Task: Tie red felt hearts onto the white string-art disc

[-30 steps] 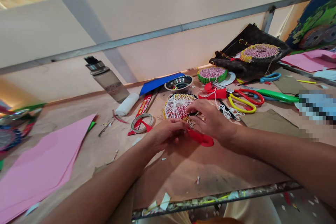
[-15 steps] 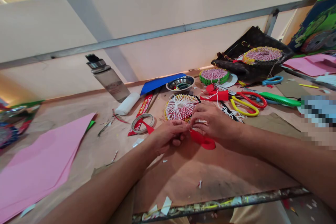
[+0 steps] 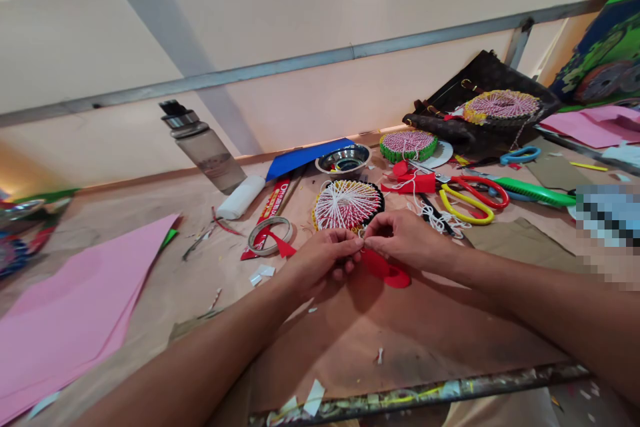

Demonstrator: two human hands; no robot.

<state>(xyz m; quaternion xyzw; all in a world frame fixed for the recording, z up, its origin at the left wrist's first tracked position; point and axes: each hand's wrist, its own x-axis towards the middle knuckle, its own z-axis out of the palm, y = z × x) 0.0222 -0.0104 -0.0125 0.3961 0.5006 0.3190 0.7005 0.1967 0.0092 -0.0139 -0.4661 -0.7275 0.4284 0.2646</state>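
The left hand [image 3: 327,259] and the right hand [image 3: 407,240] meet over the tabletop [image 3: 425,327], thumbs and forefingers almost tip to tip. Each grip is pinched together on a thin pale string [image 3: 361,233] at the point where they meet; the fingers hide most of it, and whether it joins anything else cannot be told. A curled red strip [image 3: 395,275] lies under the right hand. Just beyond the fingertips sits the wheel [image 3: 345,203], wound in white and red thread, its rim yellow on one side and black on the other. A tape roll [image 3: 263,252] is near the left wrist, with a red tail across it. Beyond the right hand are a tangle of white yarn [image 3: 447,221] and scissors [image 3: 470,215] with red and yellow loops. A metal bowl [image 3: 325,163] stands behind the wheel, a green-edged disc [image 3: 409,143] to its right. Farther left, a bottle [image 3: 210,157] stands behind a white roll [image 3: 243,198].
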